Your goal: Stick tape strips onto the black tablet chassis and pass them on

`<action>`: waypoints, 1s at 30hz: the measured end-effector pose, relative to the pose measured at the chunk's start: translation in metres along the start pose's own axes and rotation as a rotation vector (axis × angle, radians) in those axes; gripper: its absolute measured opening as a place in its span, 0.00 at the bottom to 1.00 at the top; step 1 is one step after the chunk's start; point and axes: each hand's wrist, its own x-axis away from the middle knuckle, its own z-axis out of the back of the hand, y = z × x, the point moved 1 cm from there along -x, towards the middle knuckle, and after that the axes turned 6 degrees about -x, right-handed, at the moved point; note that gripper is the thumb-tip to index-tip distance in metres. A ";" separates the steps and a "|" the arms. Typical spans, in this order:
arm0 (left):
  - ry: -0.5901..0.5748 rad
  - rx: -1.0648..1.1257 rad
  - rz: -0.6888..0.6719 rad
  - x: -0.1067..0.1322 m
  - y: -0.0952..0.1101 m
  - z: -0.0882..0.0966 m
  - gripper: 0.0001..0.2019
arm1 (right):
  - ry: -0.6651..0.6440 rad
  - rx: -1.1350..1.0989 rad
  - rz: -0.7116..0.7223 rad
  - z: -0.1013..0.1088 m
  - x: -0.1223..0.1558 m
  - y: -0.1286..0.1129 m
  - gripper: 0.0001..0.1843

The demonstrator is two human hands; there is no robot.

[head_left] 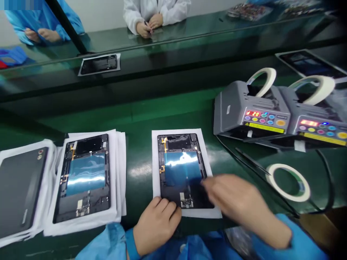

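Note:
An open tablet back point(181, 169) lies on a white sheet point(155, 162) in front of me, showing black internals and a shiny blue film. My left hand point(156, 225) grips its lower edge with the fingers curled over. My right hand point(234, 202) is blurred by motion above the tablet's lower right corner, its fingertips at the film's edge. Nothing shows in it. To the left, a second open tablet point(85, 177) with a blue film rests on a stack of white sheets point(120, 173). A grey panel point(20, 191) lies beyond it on white wrapping.
Two tape dispensers point(252, 108) with red displays and tape rolls stand at right. A tape roll point(288, 182) and black tweezers point(252, 160) lie near cables on the green bench point(141, 144). Across a raised shelf, a co-worker's hands point(149, 29) rest near another tablet point(99, 64).

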 end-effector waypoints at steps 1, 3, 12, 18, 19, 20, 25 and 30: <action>-0.020 -0.012 -0.001 -0.001 0.001 0.000 0.08 | 0.128 0.170 -0.073 0.004 0.002 0.025 0.06; -0.039 -0.022 0.011 -0.003 0.002 0.001 0.06 | 0.386 0.453 -0.205 0.008 0.009 0.075 0.08; -0.222 0.072 0.047 -0.007 0.004 0.019 0.05 | 0.366 0.594 -0.172 0.010 0.028 0.145 0.10; -0.190 0.122 0.002 -0.029 0.001 0.020 0.09 | 0.407 0.517 -0.198 0.026 0.017 0.131 0.01; -0.183 0.123 -0.006 -0.034 0.000 0.019 0.09 | 0.440 0.470 -0.176 0.029 0.013 0.125 0.02; -0.175 0.120 -0.014 -0.038 -0.001 0.018 0.08 | 0.459 0.404 -0.156 0.031 0.009 0.118 0.04; -0.157 0.084 -0.061 -0.065 -0.006 0.011 0.09 | 0.234 -0.001 -0.067 0.008 -0.024 0.085 0.02; -0.143 0.140 -0.102 -0.086 -0.010 -0.005 0.10 | 0.179 -0.059 -0.071 -0.035 -0.037 0.079 0.05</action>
